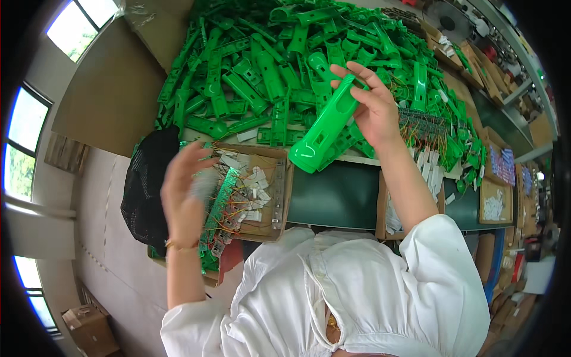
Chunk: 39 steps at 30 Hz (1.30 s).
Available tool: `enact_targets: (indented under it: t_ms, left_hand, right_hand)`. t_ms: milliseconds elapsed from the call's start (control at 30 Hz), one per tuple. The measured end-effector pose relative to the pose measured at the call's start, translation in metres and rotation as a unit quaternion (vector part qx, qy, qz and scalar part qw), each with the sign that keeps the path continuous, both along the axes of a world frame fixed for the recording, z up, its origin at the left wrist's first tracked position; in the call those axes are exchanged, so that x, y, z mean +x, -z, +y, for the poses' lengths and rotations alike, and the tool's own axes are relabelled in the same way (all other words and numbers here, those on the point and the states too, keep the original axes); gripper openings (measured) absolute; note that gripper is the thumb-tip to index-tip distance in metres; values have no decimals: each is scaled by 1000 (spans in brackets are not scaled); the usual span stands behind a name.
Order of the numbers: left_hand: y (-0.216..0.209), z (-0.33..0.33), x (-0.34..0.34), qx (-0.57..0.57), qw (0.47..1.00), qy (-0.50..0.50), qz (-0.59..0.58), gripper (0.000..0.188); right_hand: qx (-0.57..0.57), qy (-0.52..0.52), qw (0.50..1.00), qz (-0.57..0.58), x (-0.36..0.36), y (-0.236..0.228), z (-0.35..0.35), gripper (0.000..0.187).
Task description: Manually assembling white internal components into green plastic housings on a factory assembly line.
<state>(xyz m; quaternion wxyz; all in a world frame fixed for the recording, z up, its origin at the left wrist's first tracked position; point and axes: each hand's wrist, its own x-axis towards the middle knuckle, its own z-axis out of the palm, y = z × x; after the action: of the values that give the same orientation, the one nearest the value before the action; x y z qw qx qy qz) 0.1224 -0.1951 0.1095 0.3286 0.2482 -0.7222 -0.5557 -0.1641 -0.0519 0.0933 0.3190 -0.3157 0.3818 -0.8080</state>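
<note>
My right hand (pixel 379 113) is raised at the front of a big heap, its fingers and thumb gripping a green plastic housing (pixel 324 134). That housing is a long shell with a rounded, wider lower end and cut-outs along its face, held at a slant. My left hand (pixel 185 187) hovers over the left side of a cardboard box (pixel 286 190). Motion smears its fingers, and a pale blur beside them cannot be made out. In that box lie a row of green circuit boards (pixel 221 199) with thin wires and several small white pieces (pixel 257 181).
The heap of green housings (pixel 262 71) covers the table's far side. A black mesh bag (pixel 147 190) sits left of the box. At right are wired circuit boards (pixel 422 128), a box of white strips (pixel 389 217) and a tray of white parts (pixel 495 202). Cardboard (pixel 110 89) stands far left.
</note>
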Motion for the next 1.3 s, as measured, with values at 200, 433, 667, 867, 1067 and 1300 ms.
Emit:
enact_targets:
  t_ms: [200, 433, 667, 867, 1067, 1300]
  left_hand:
    - [46, 61, -85, 201, 934, 296, 6, 79]
    - [59, 83, -98, 239, 906, 349, 37, 71]
    - [64, 107, -103, 232, 918, 320, -26, 67]
    - [75, 142, -113, 35, 968, 242, -56, 68]
    - [82, 155, -114, -139, 975, 159, -64, 70]
    - [78, 174, -116, -252, 952, 165, -58, 76]
  right_hand:
    - [-4, -8, 1000, -8, 2, -6, 23, 40]
    - [22, 46, 998, 25, -3, 0, 48, 39]
    - [40, 70, 997, 20, 9, 13, 70, 39]
    - [22, 89, 996, 3, 25, 20, 92, 38]
    - [-2, 85, 995, -47, 27, 32, 114, 45]
    - [-31, 84, 987, -135, 29, 46, 142, 40]
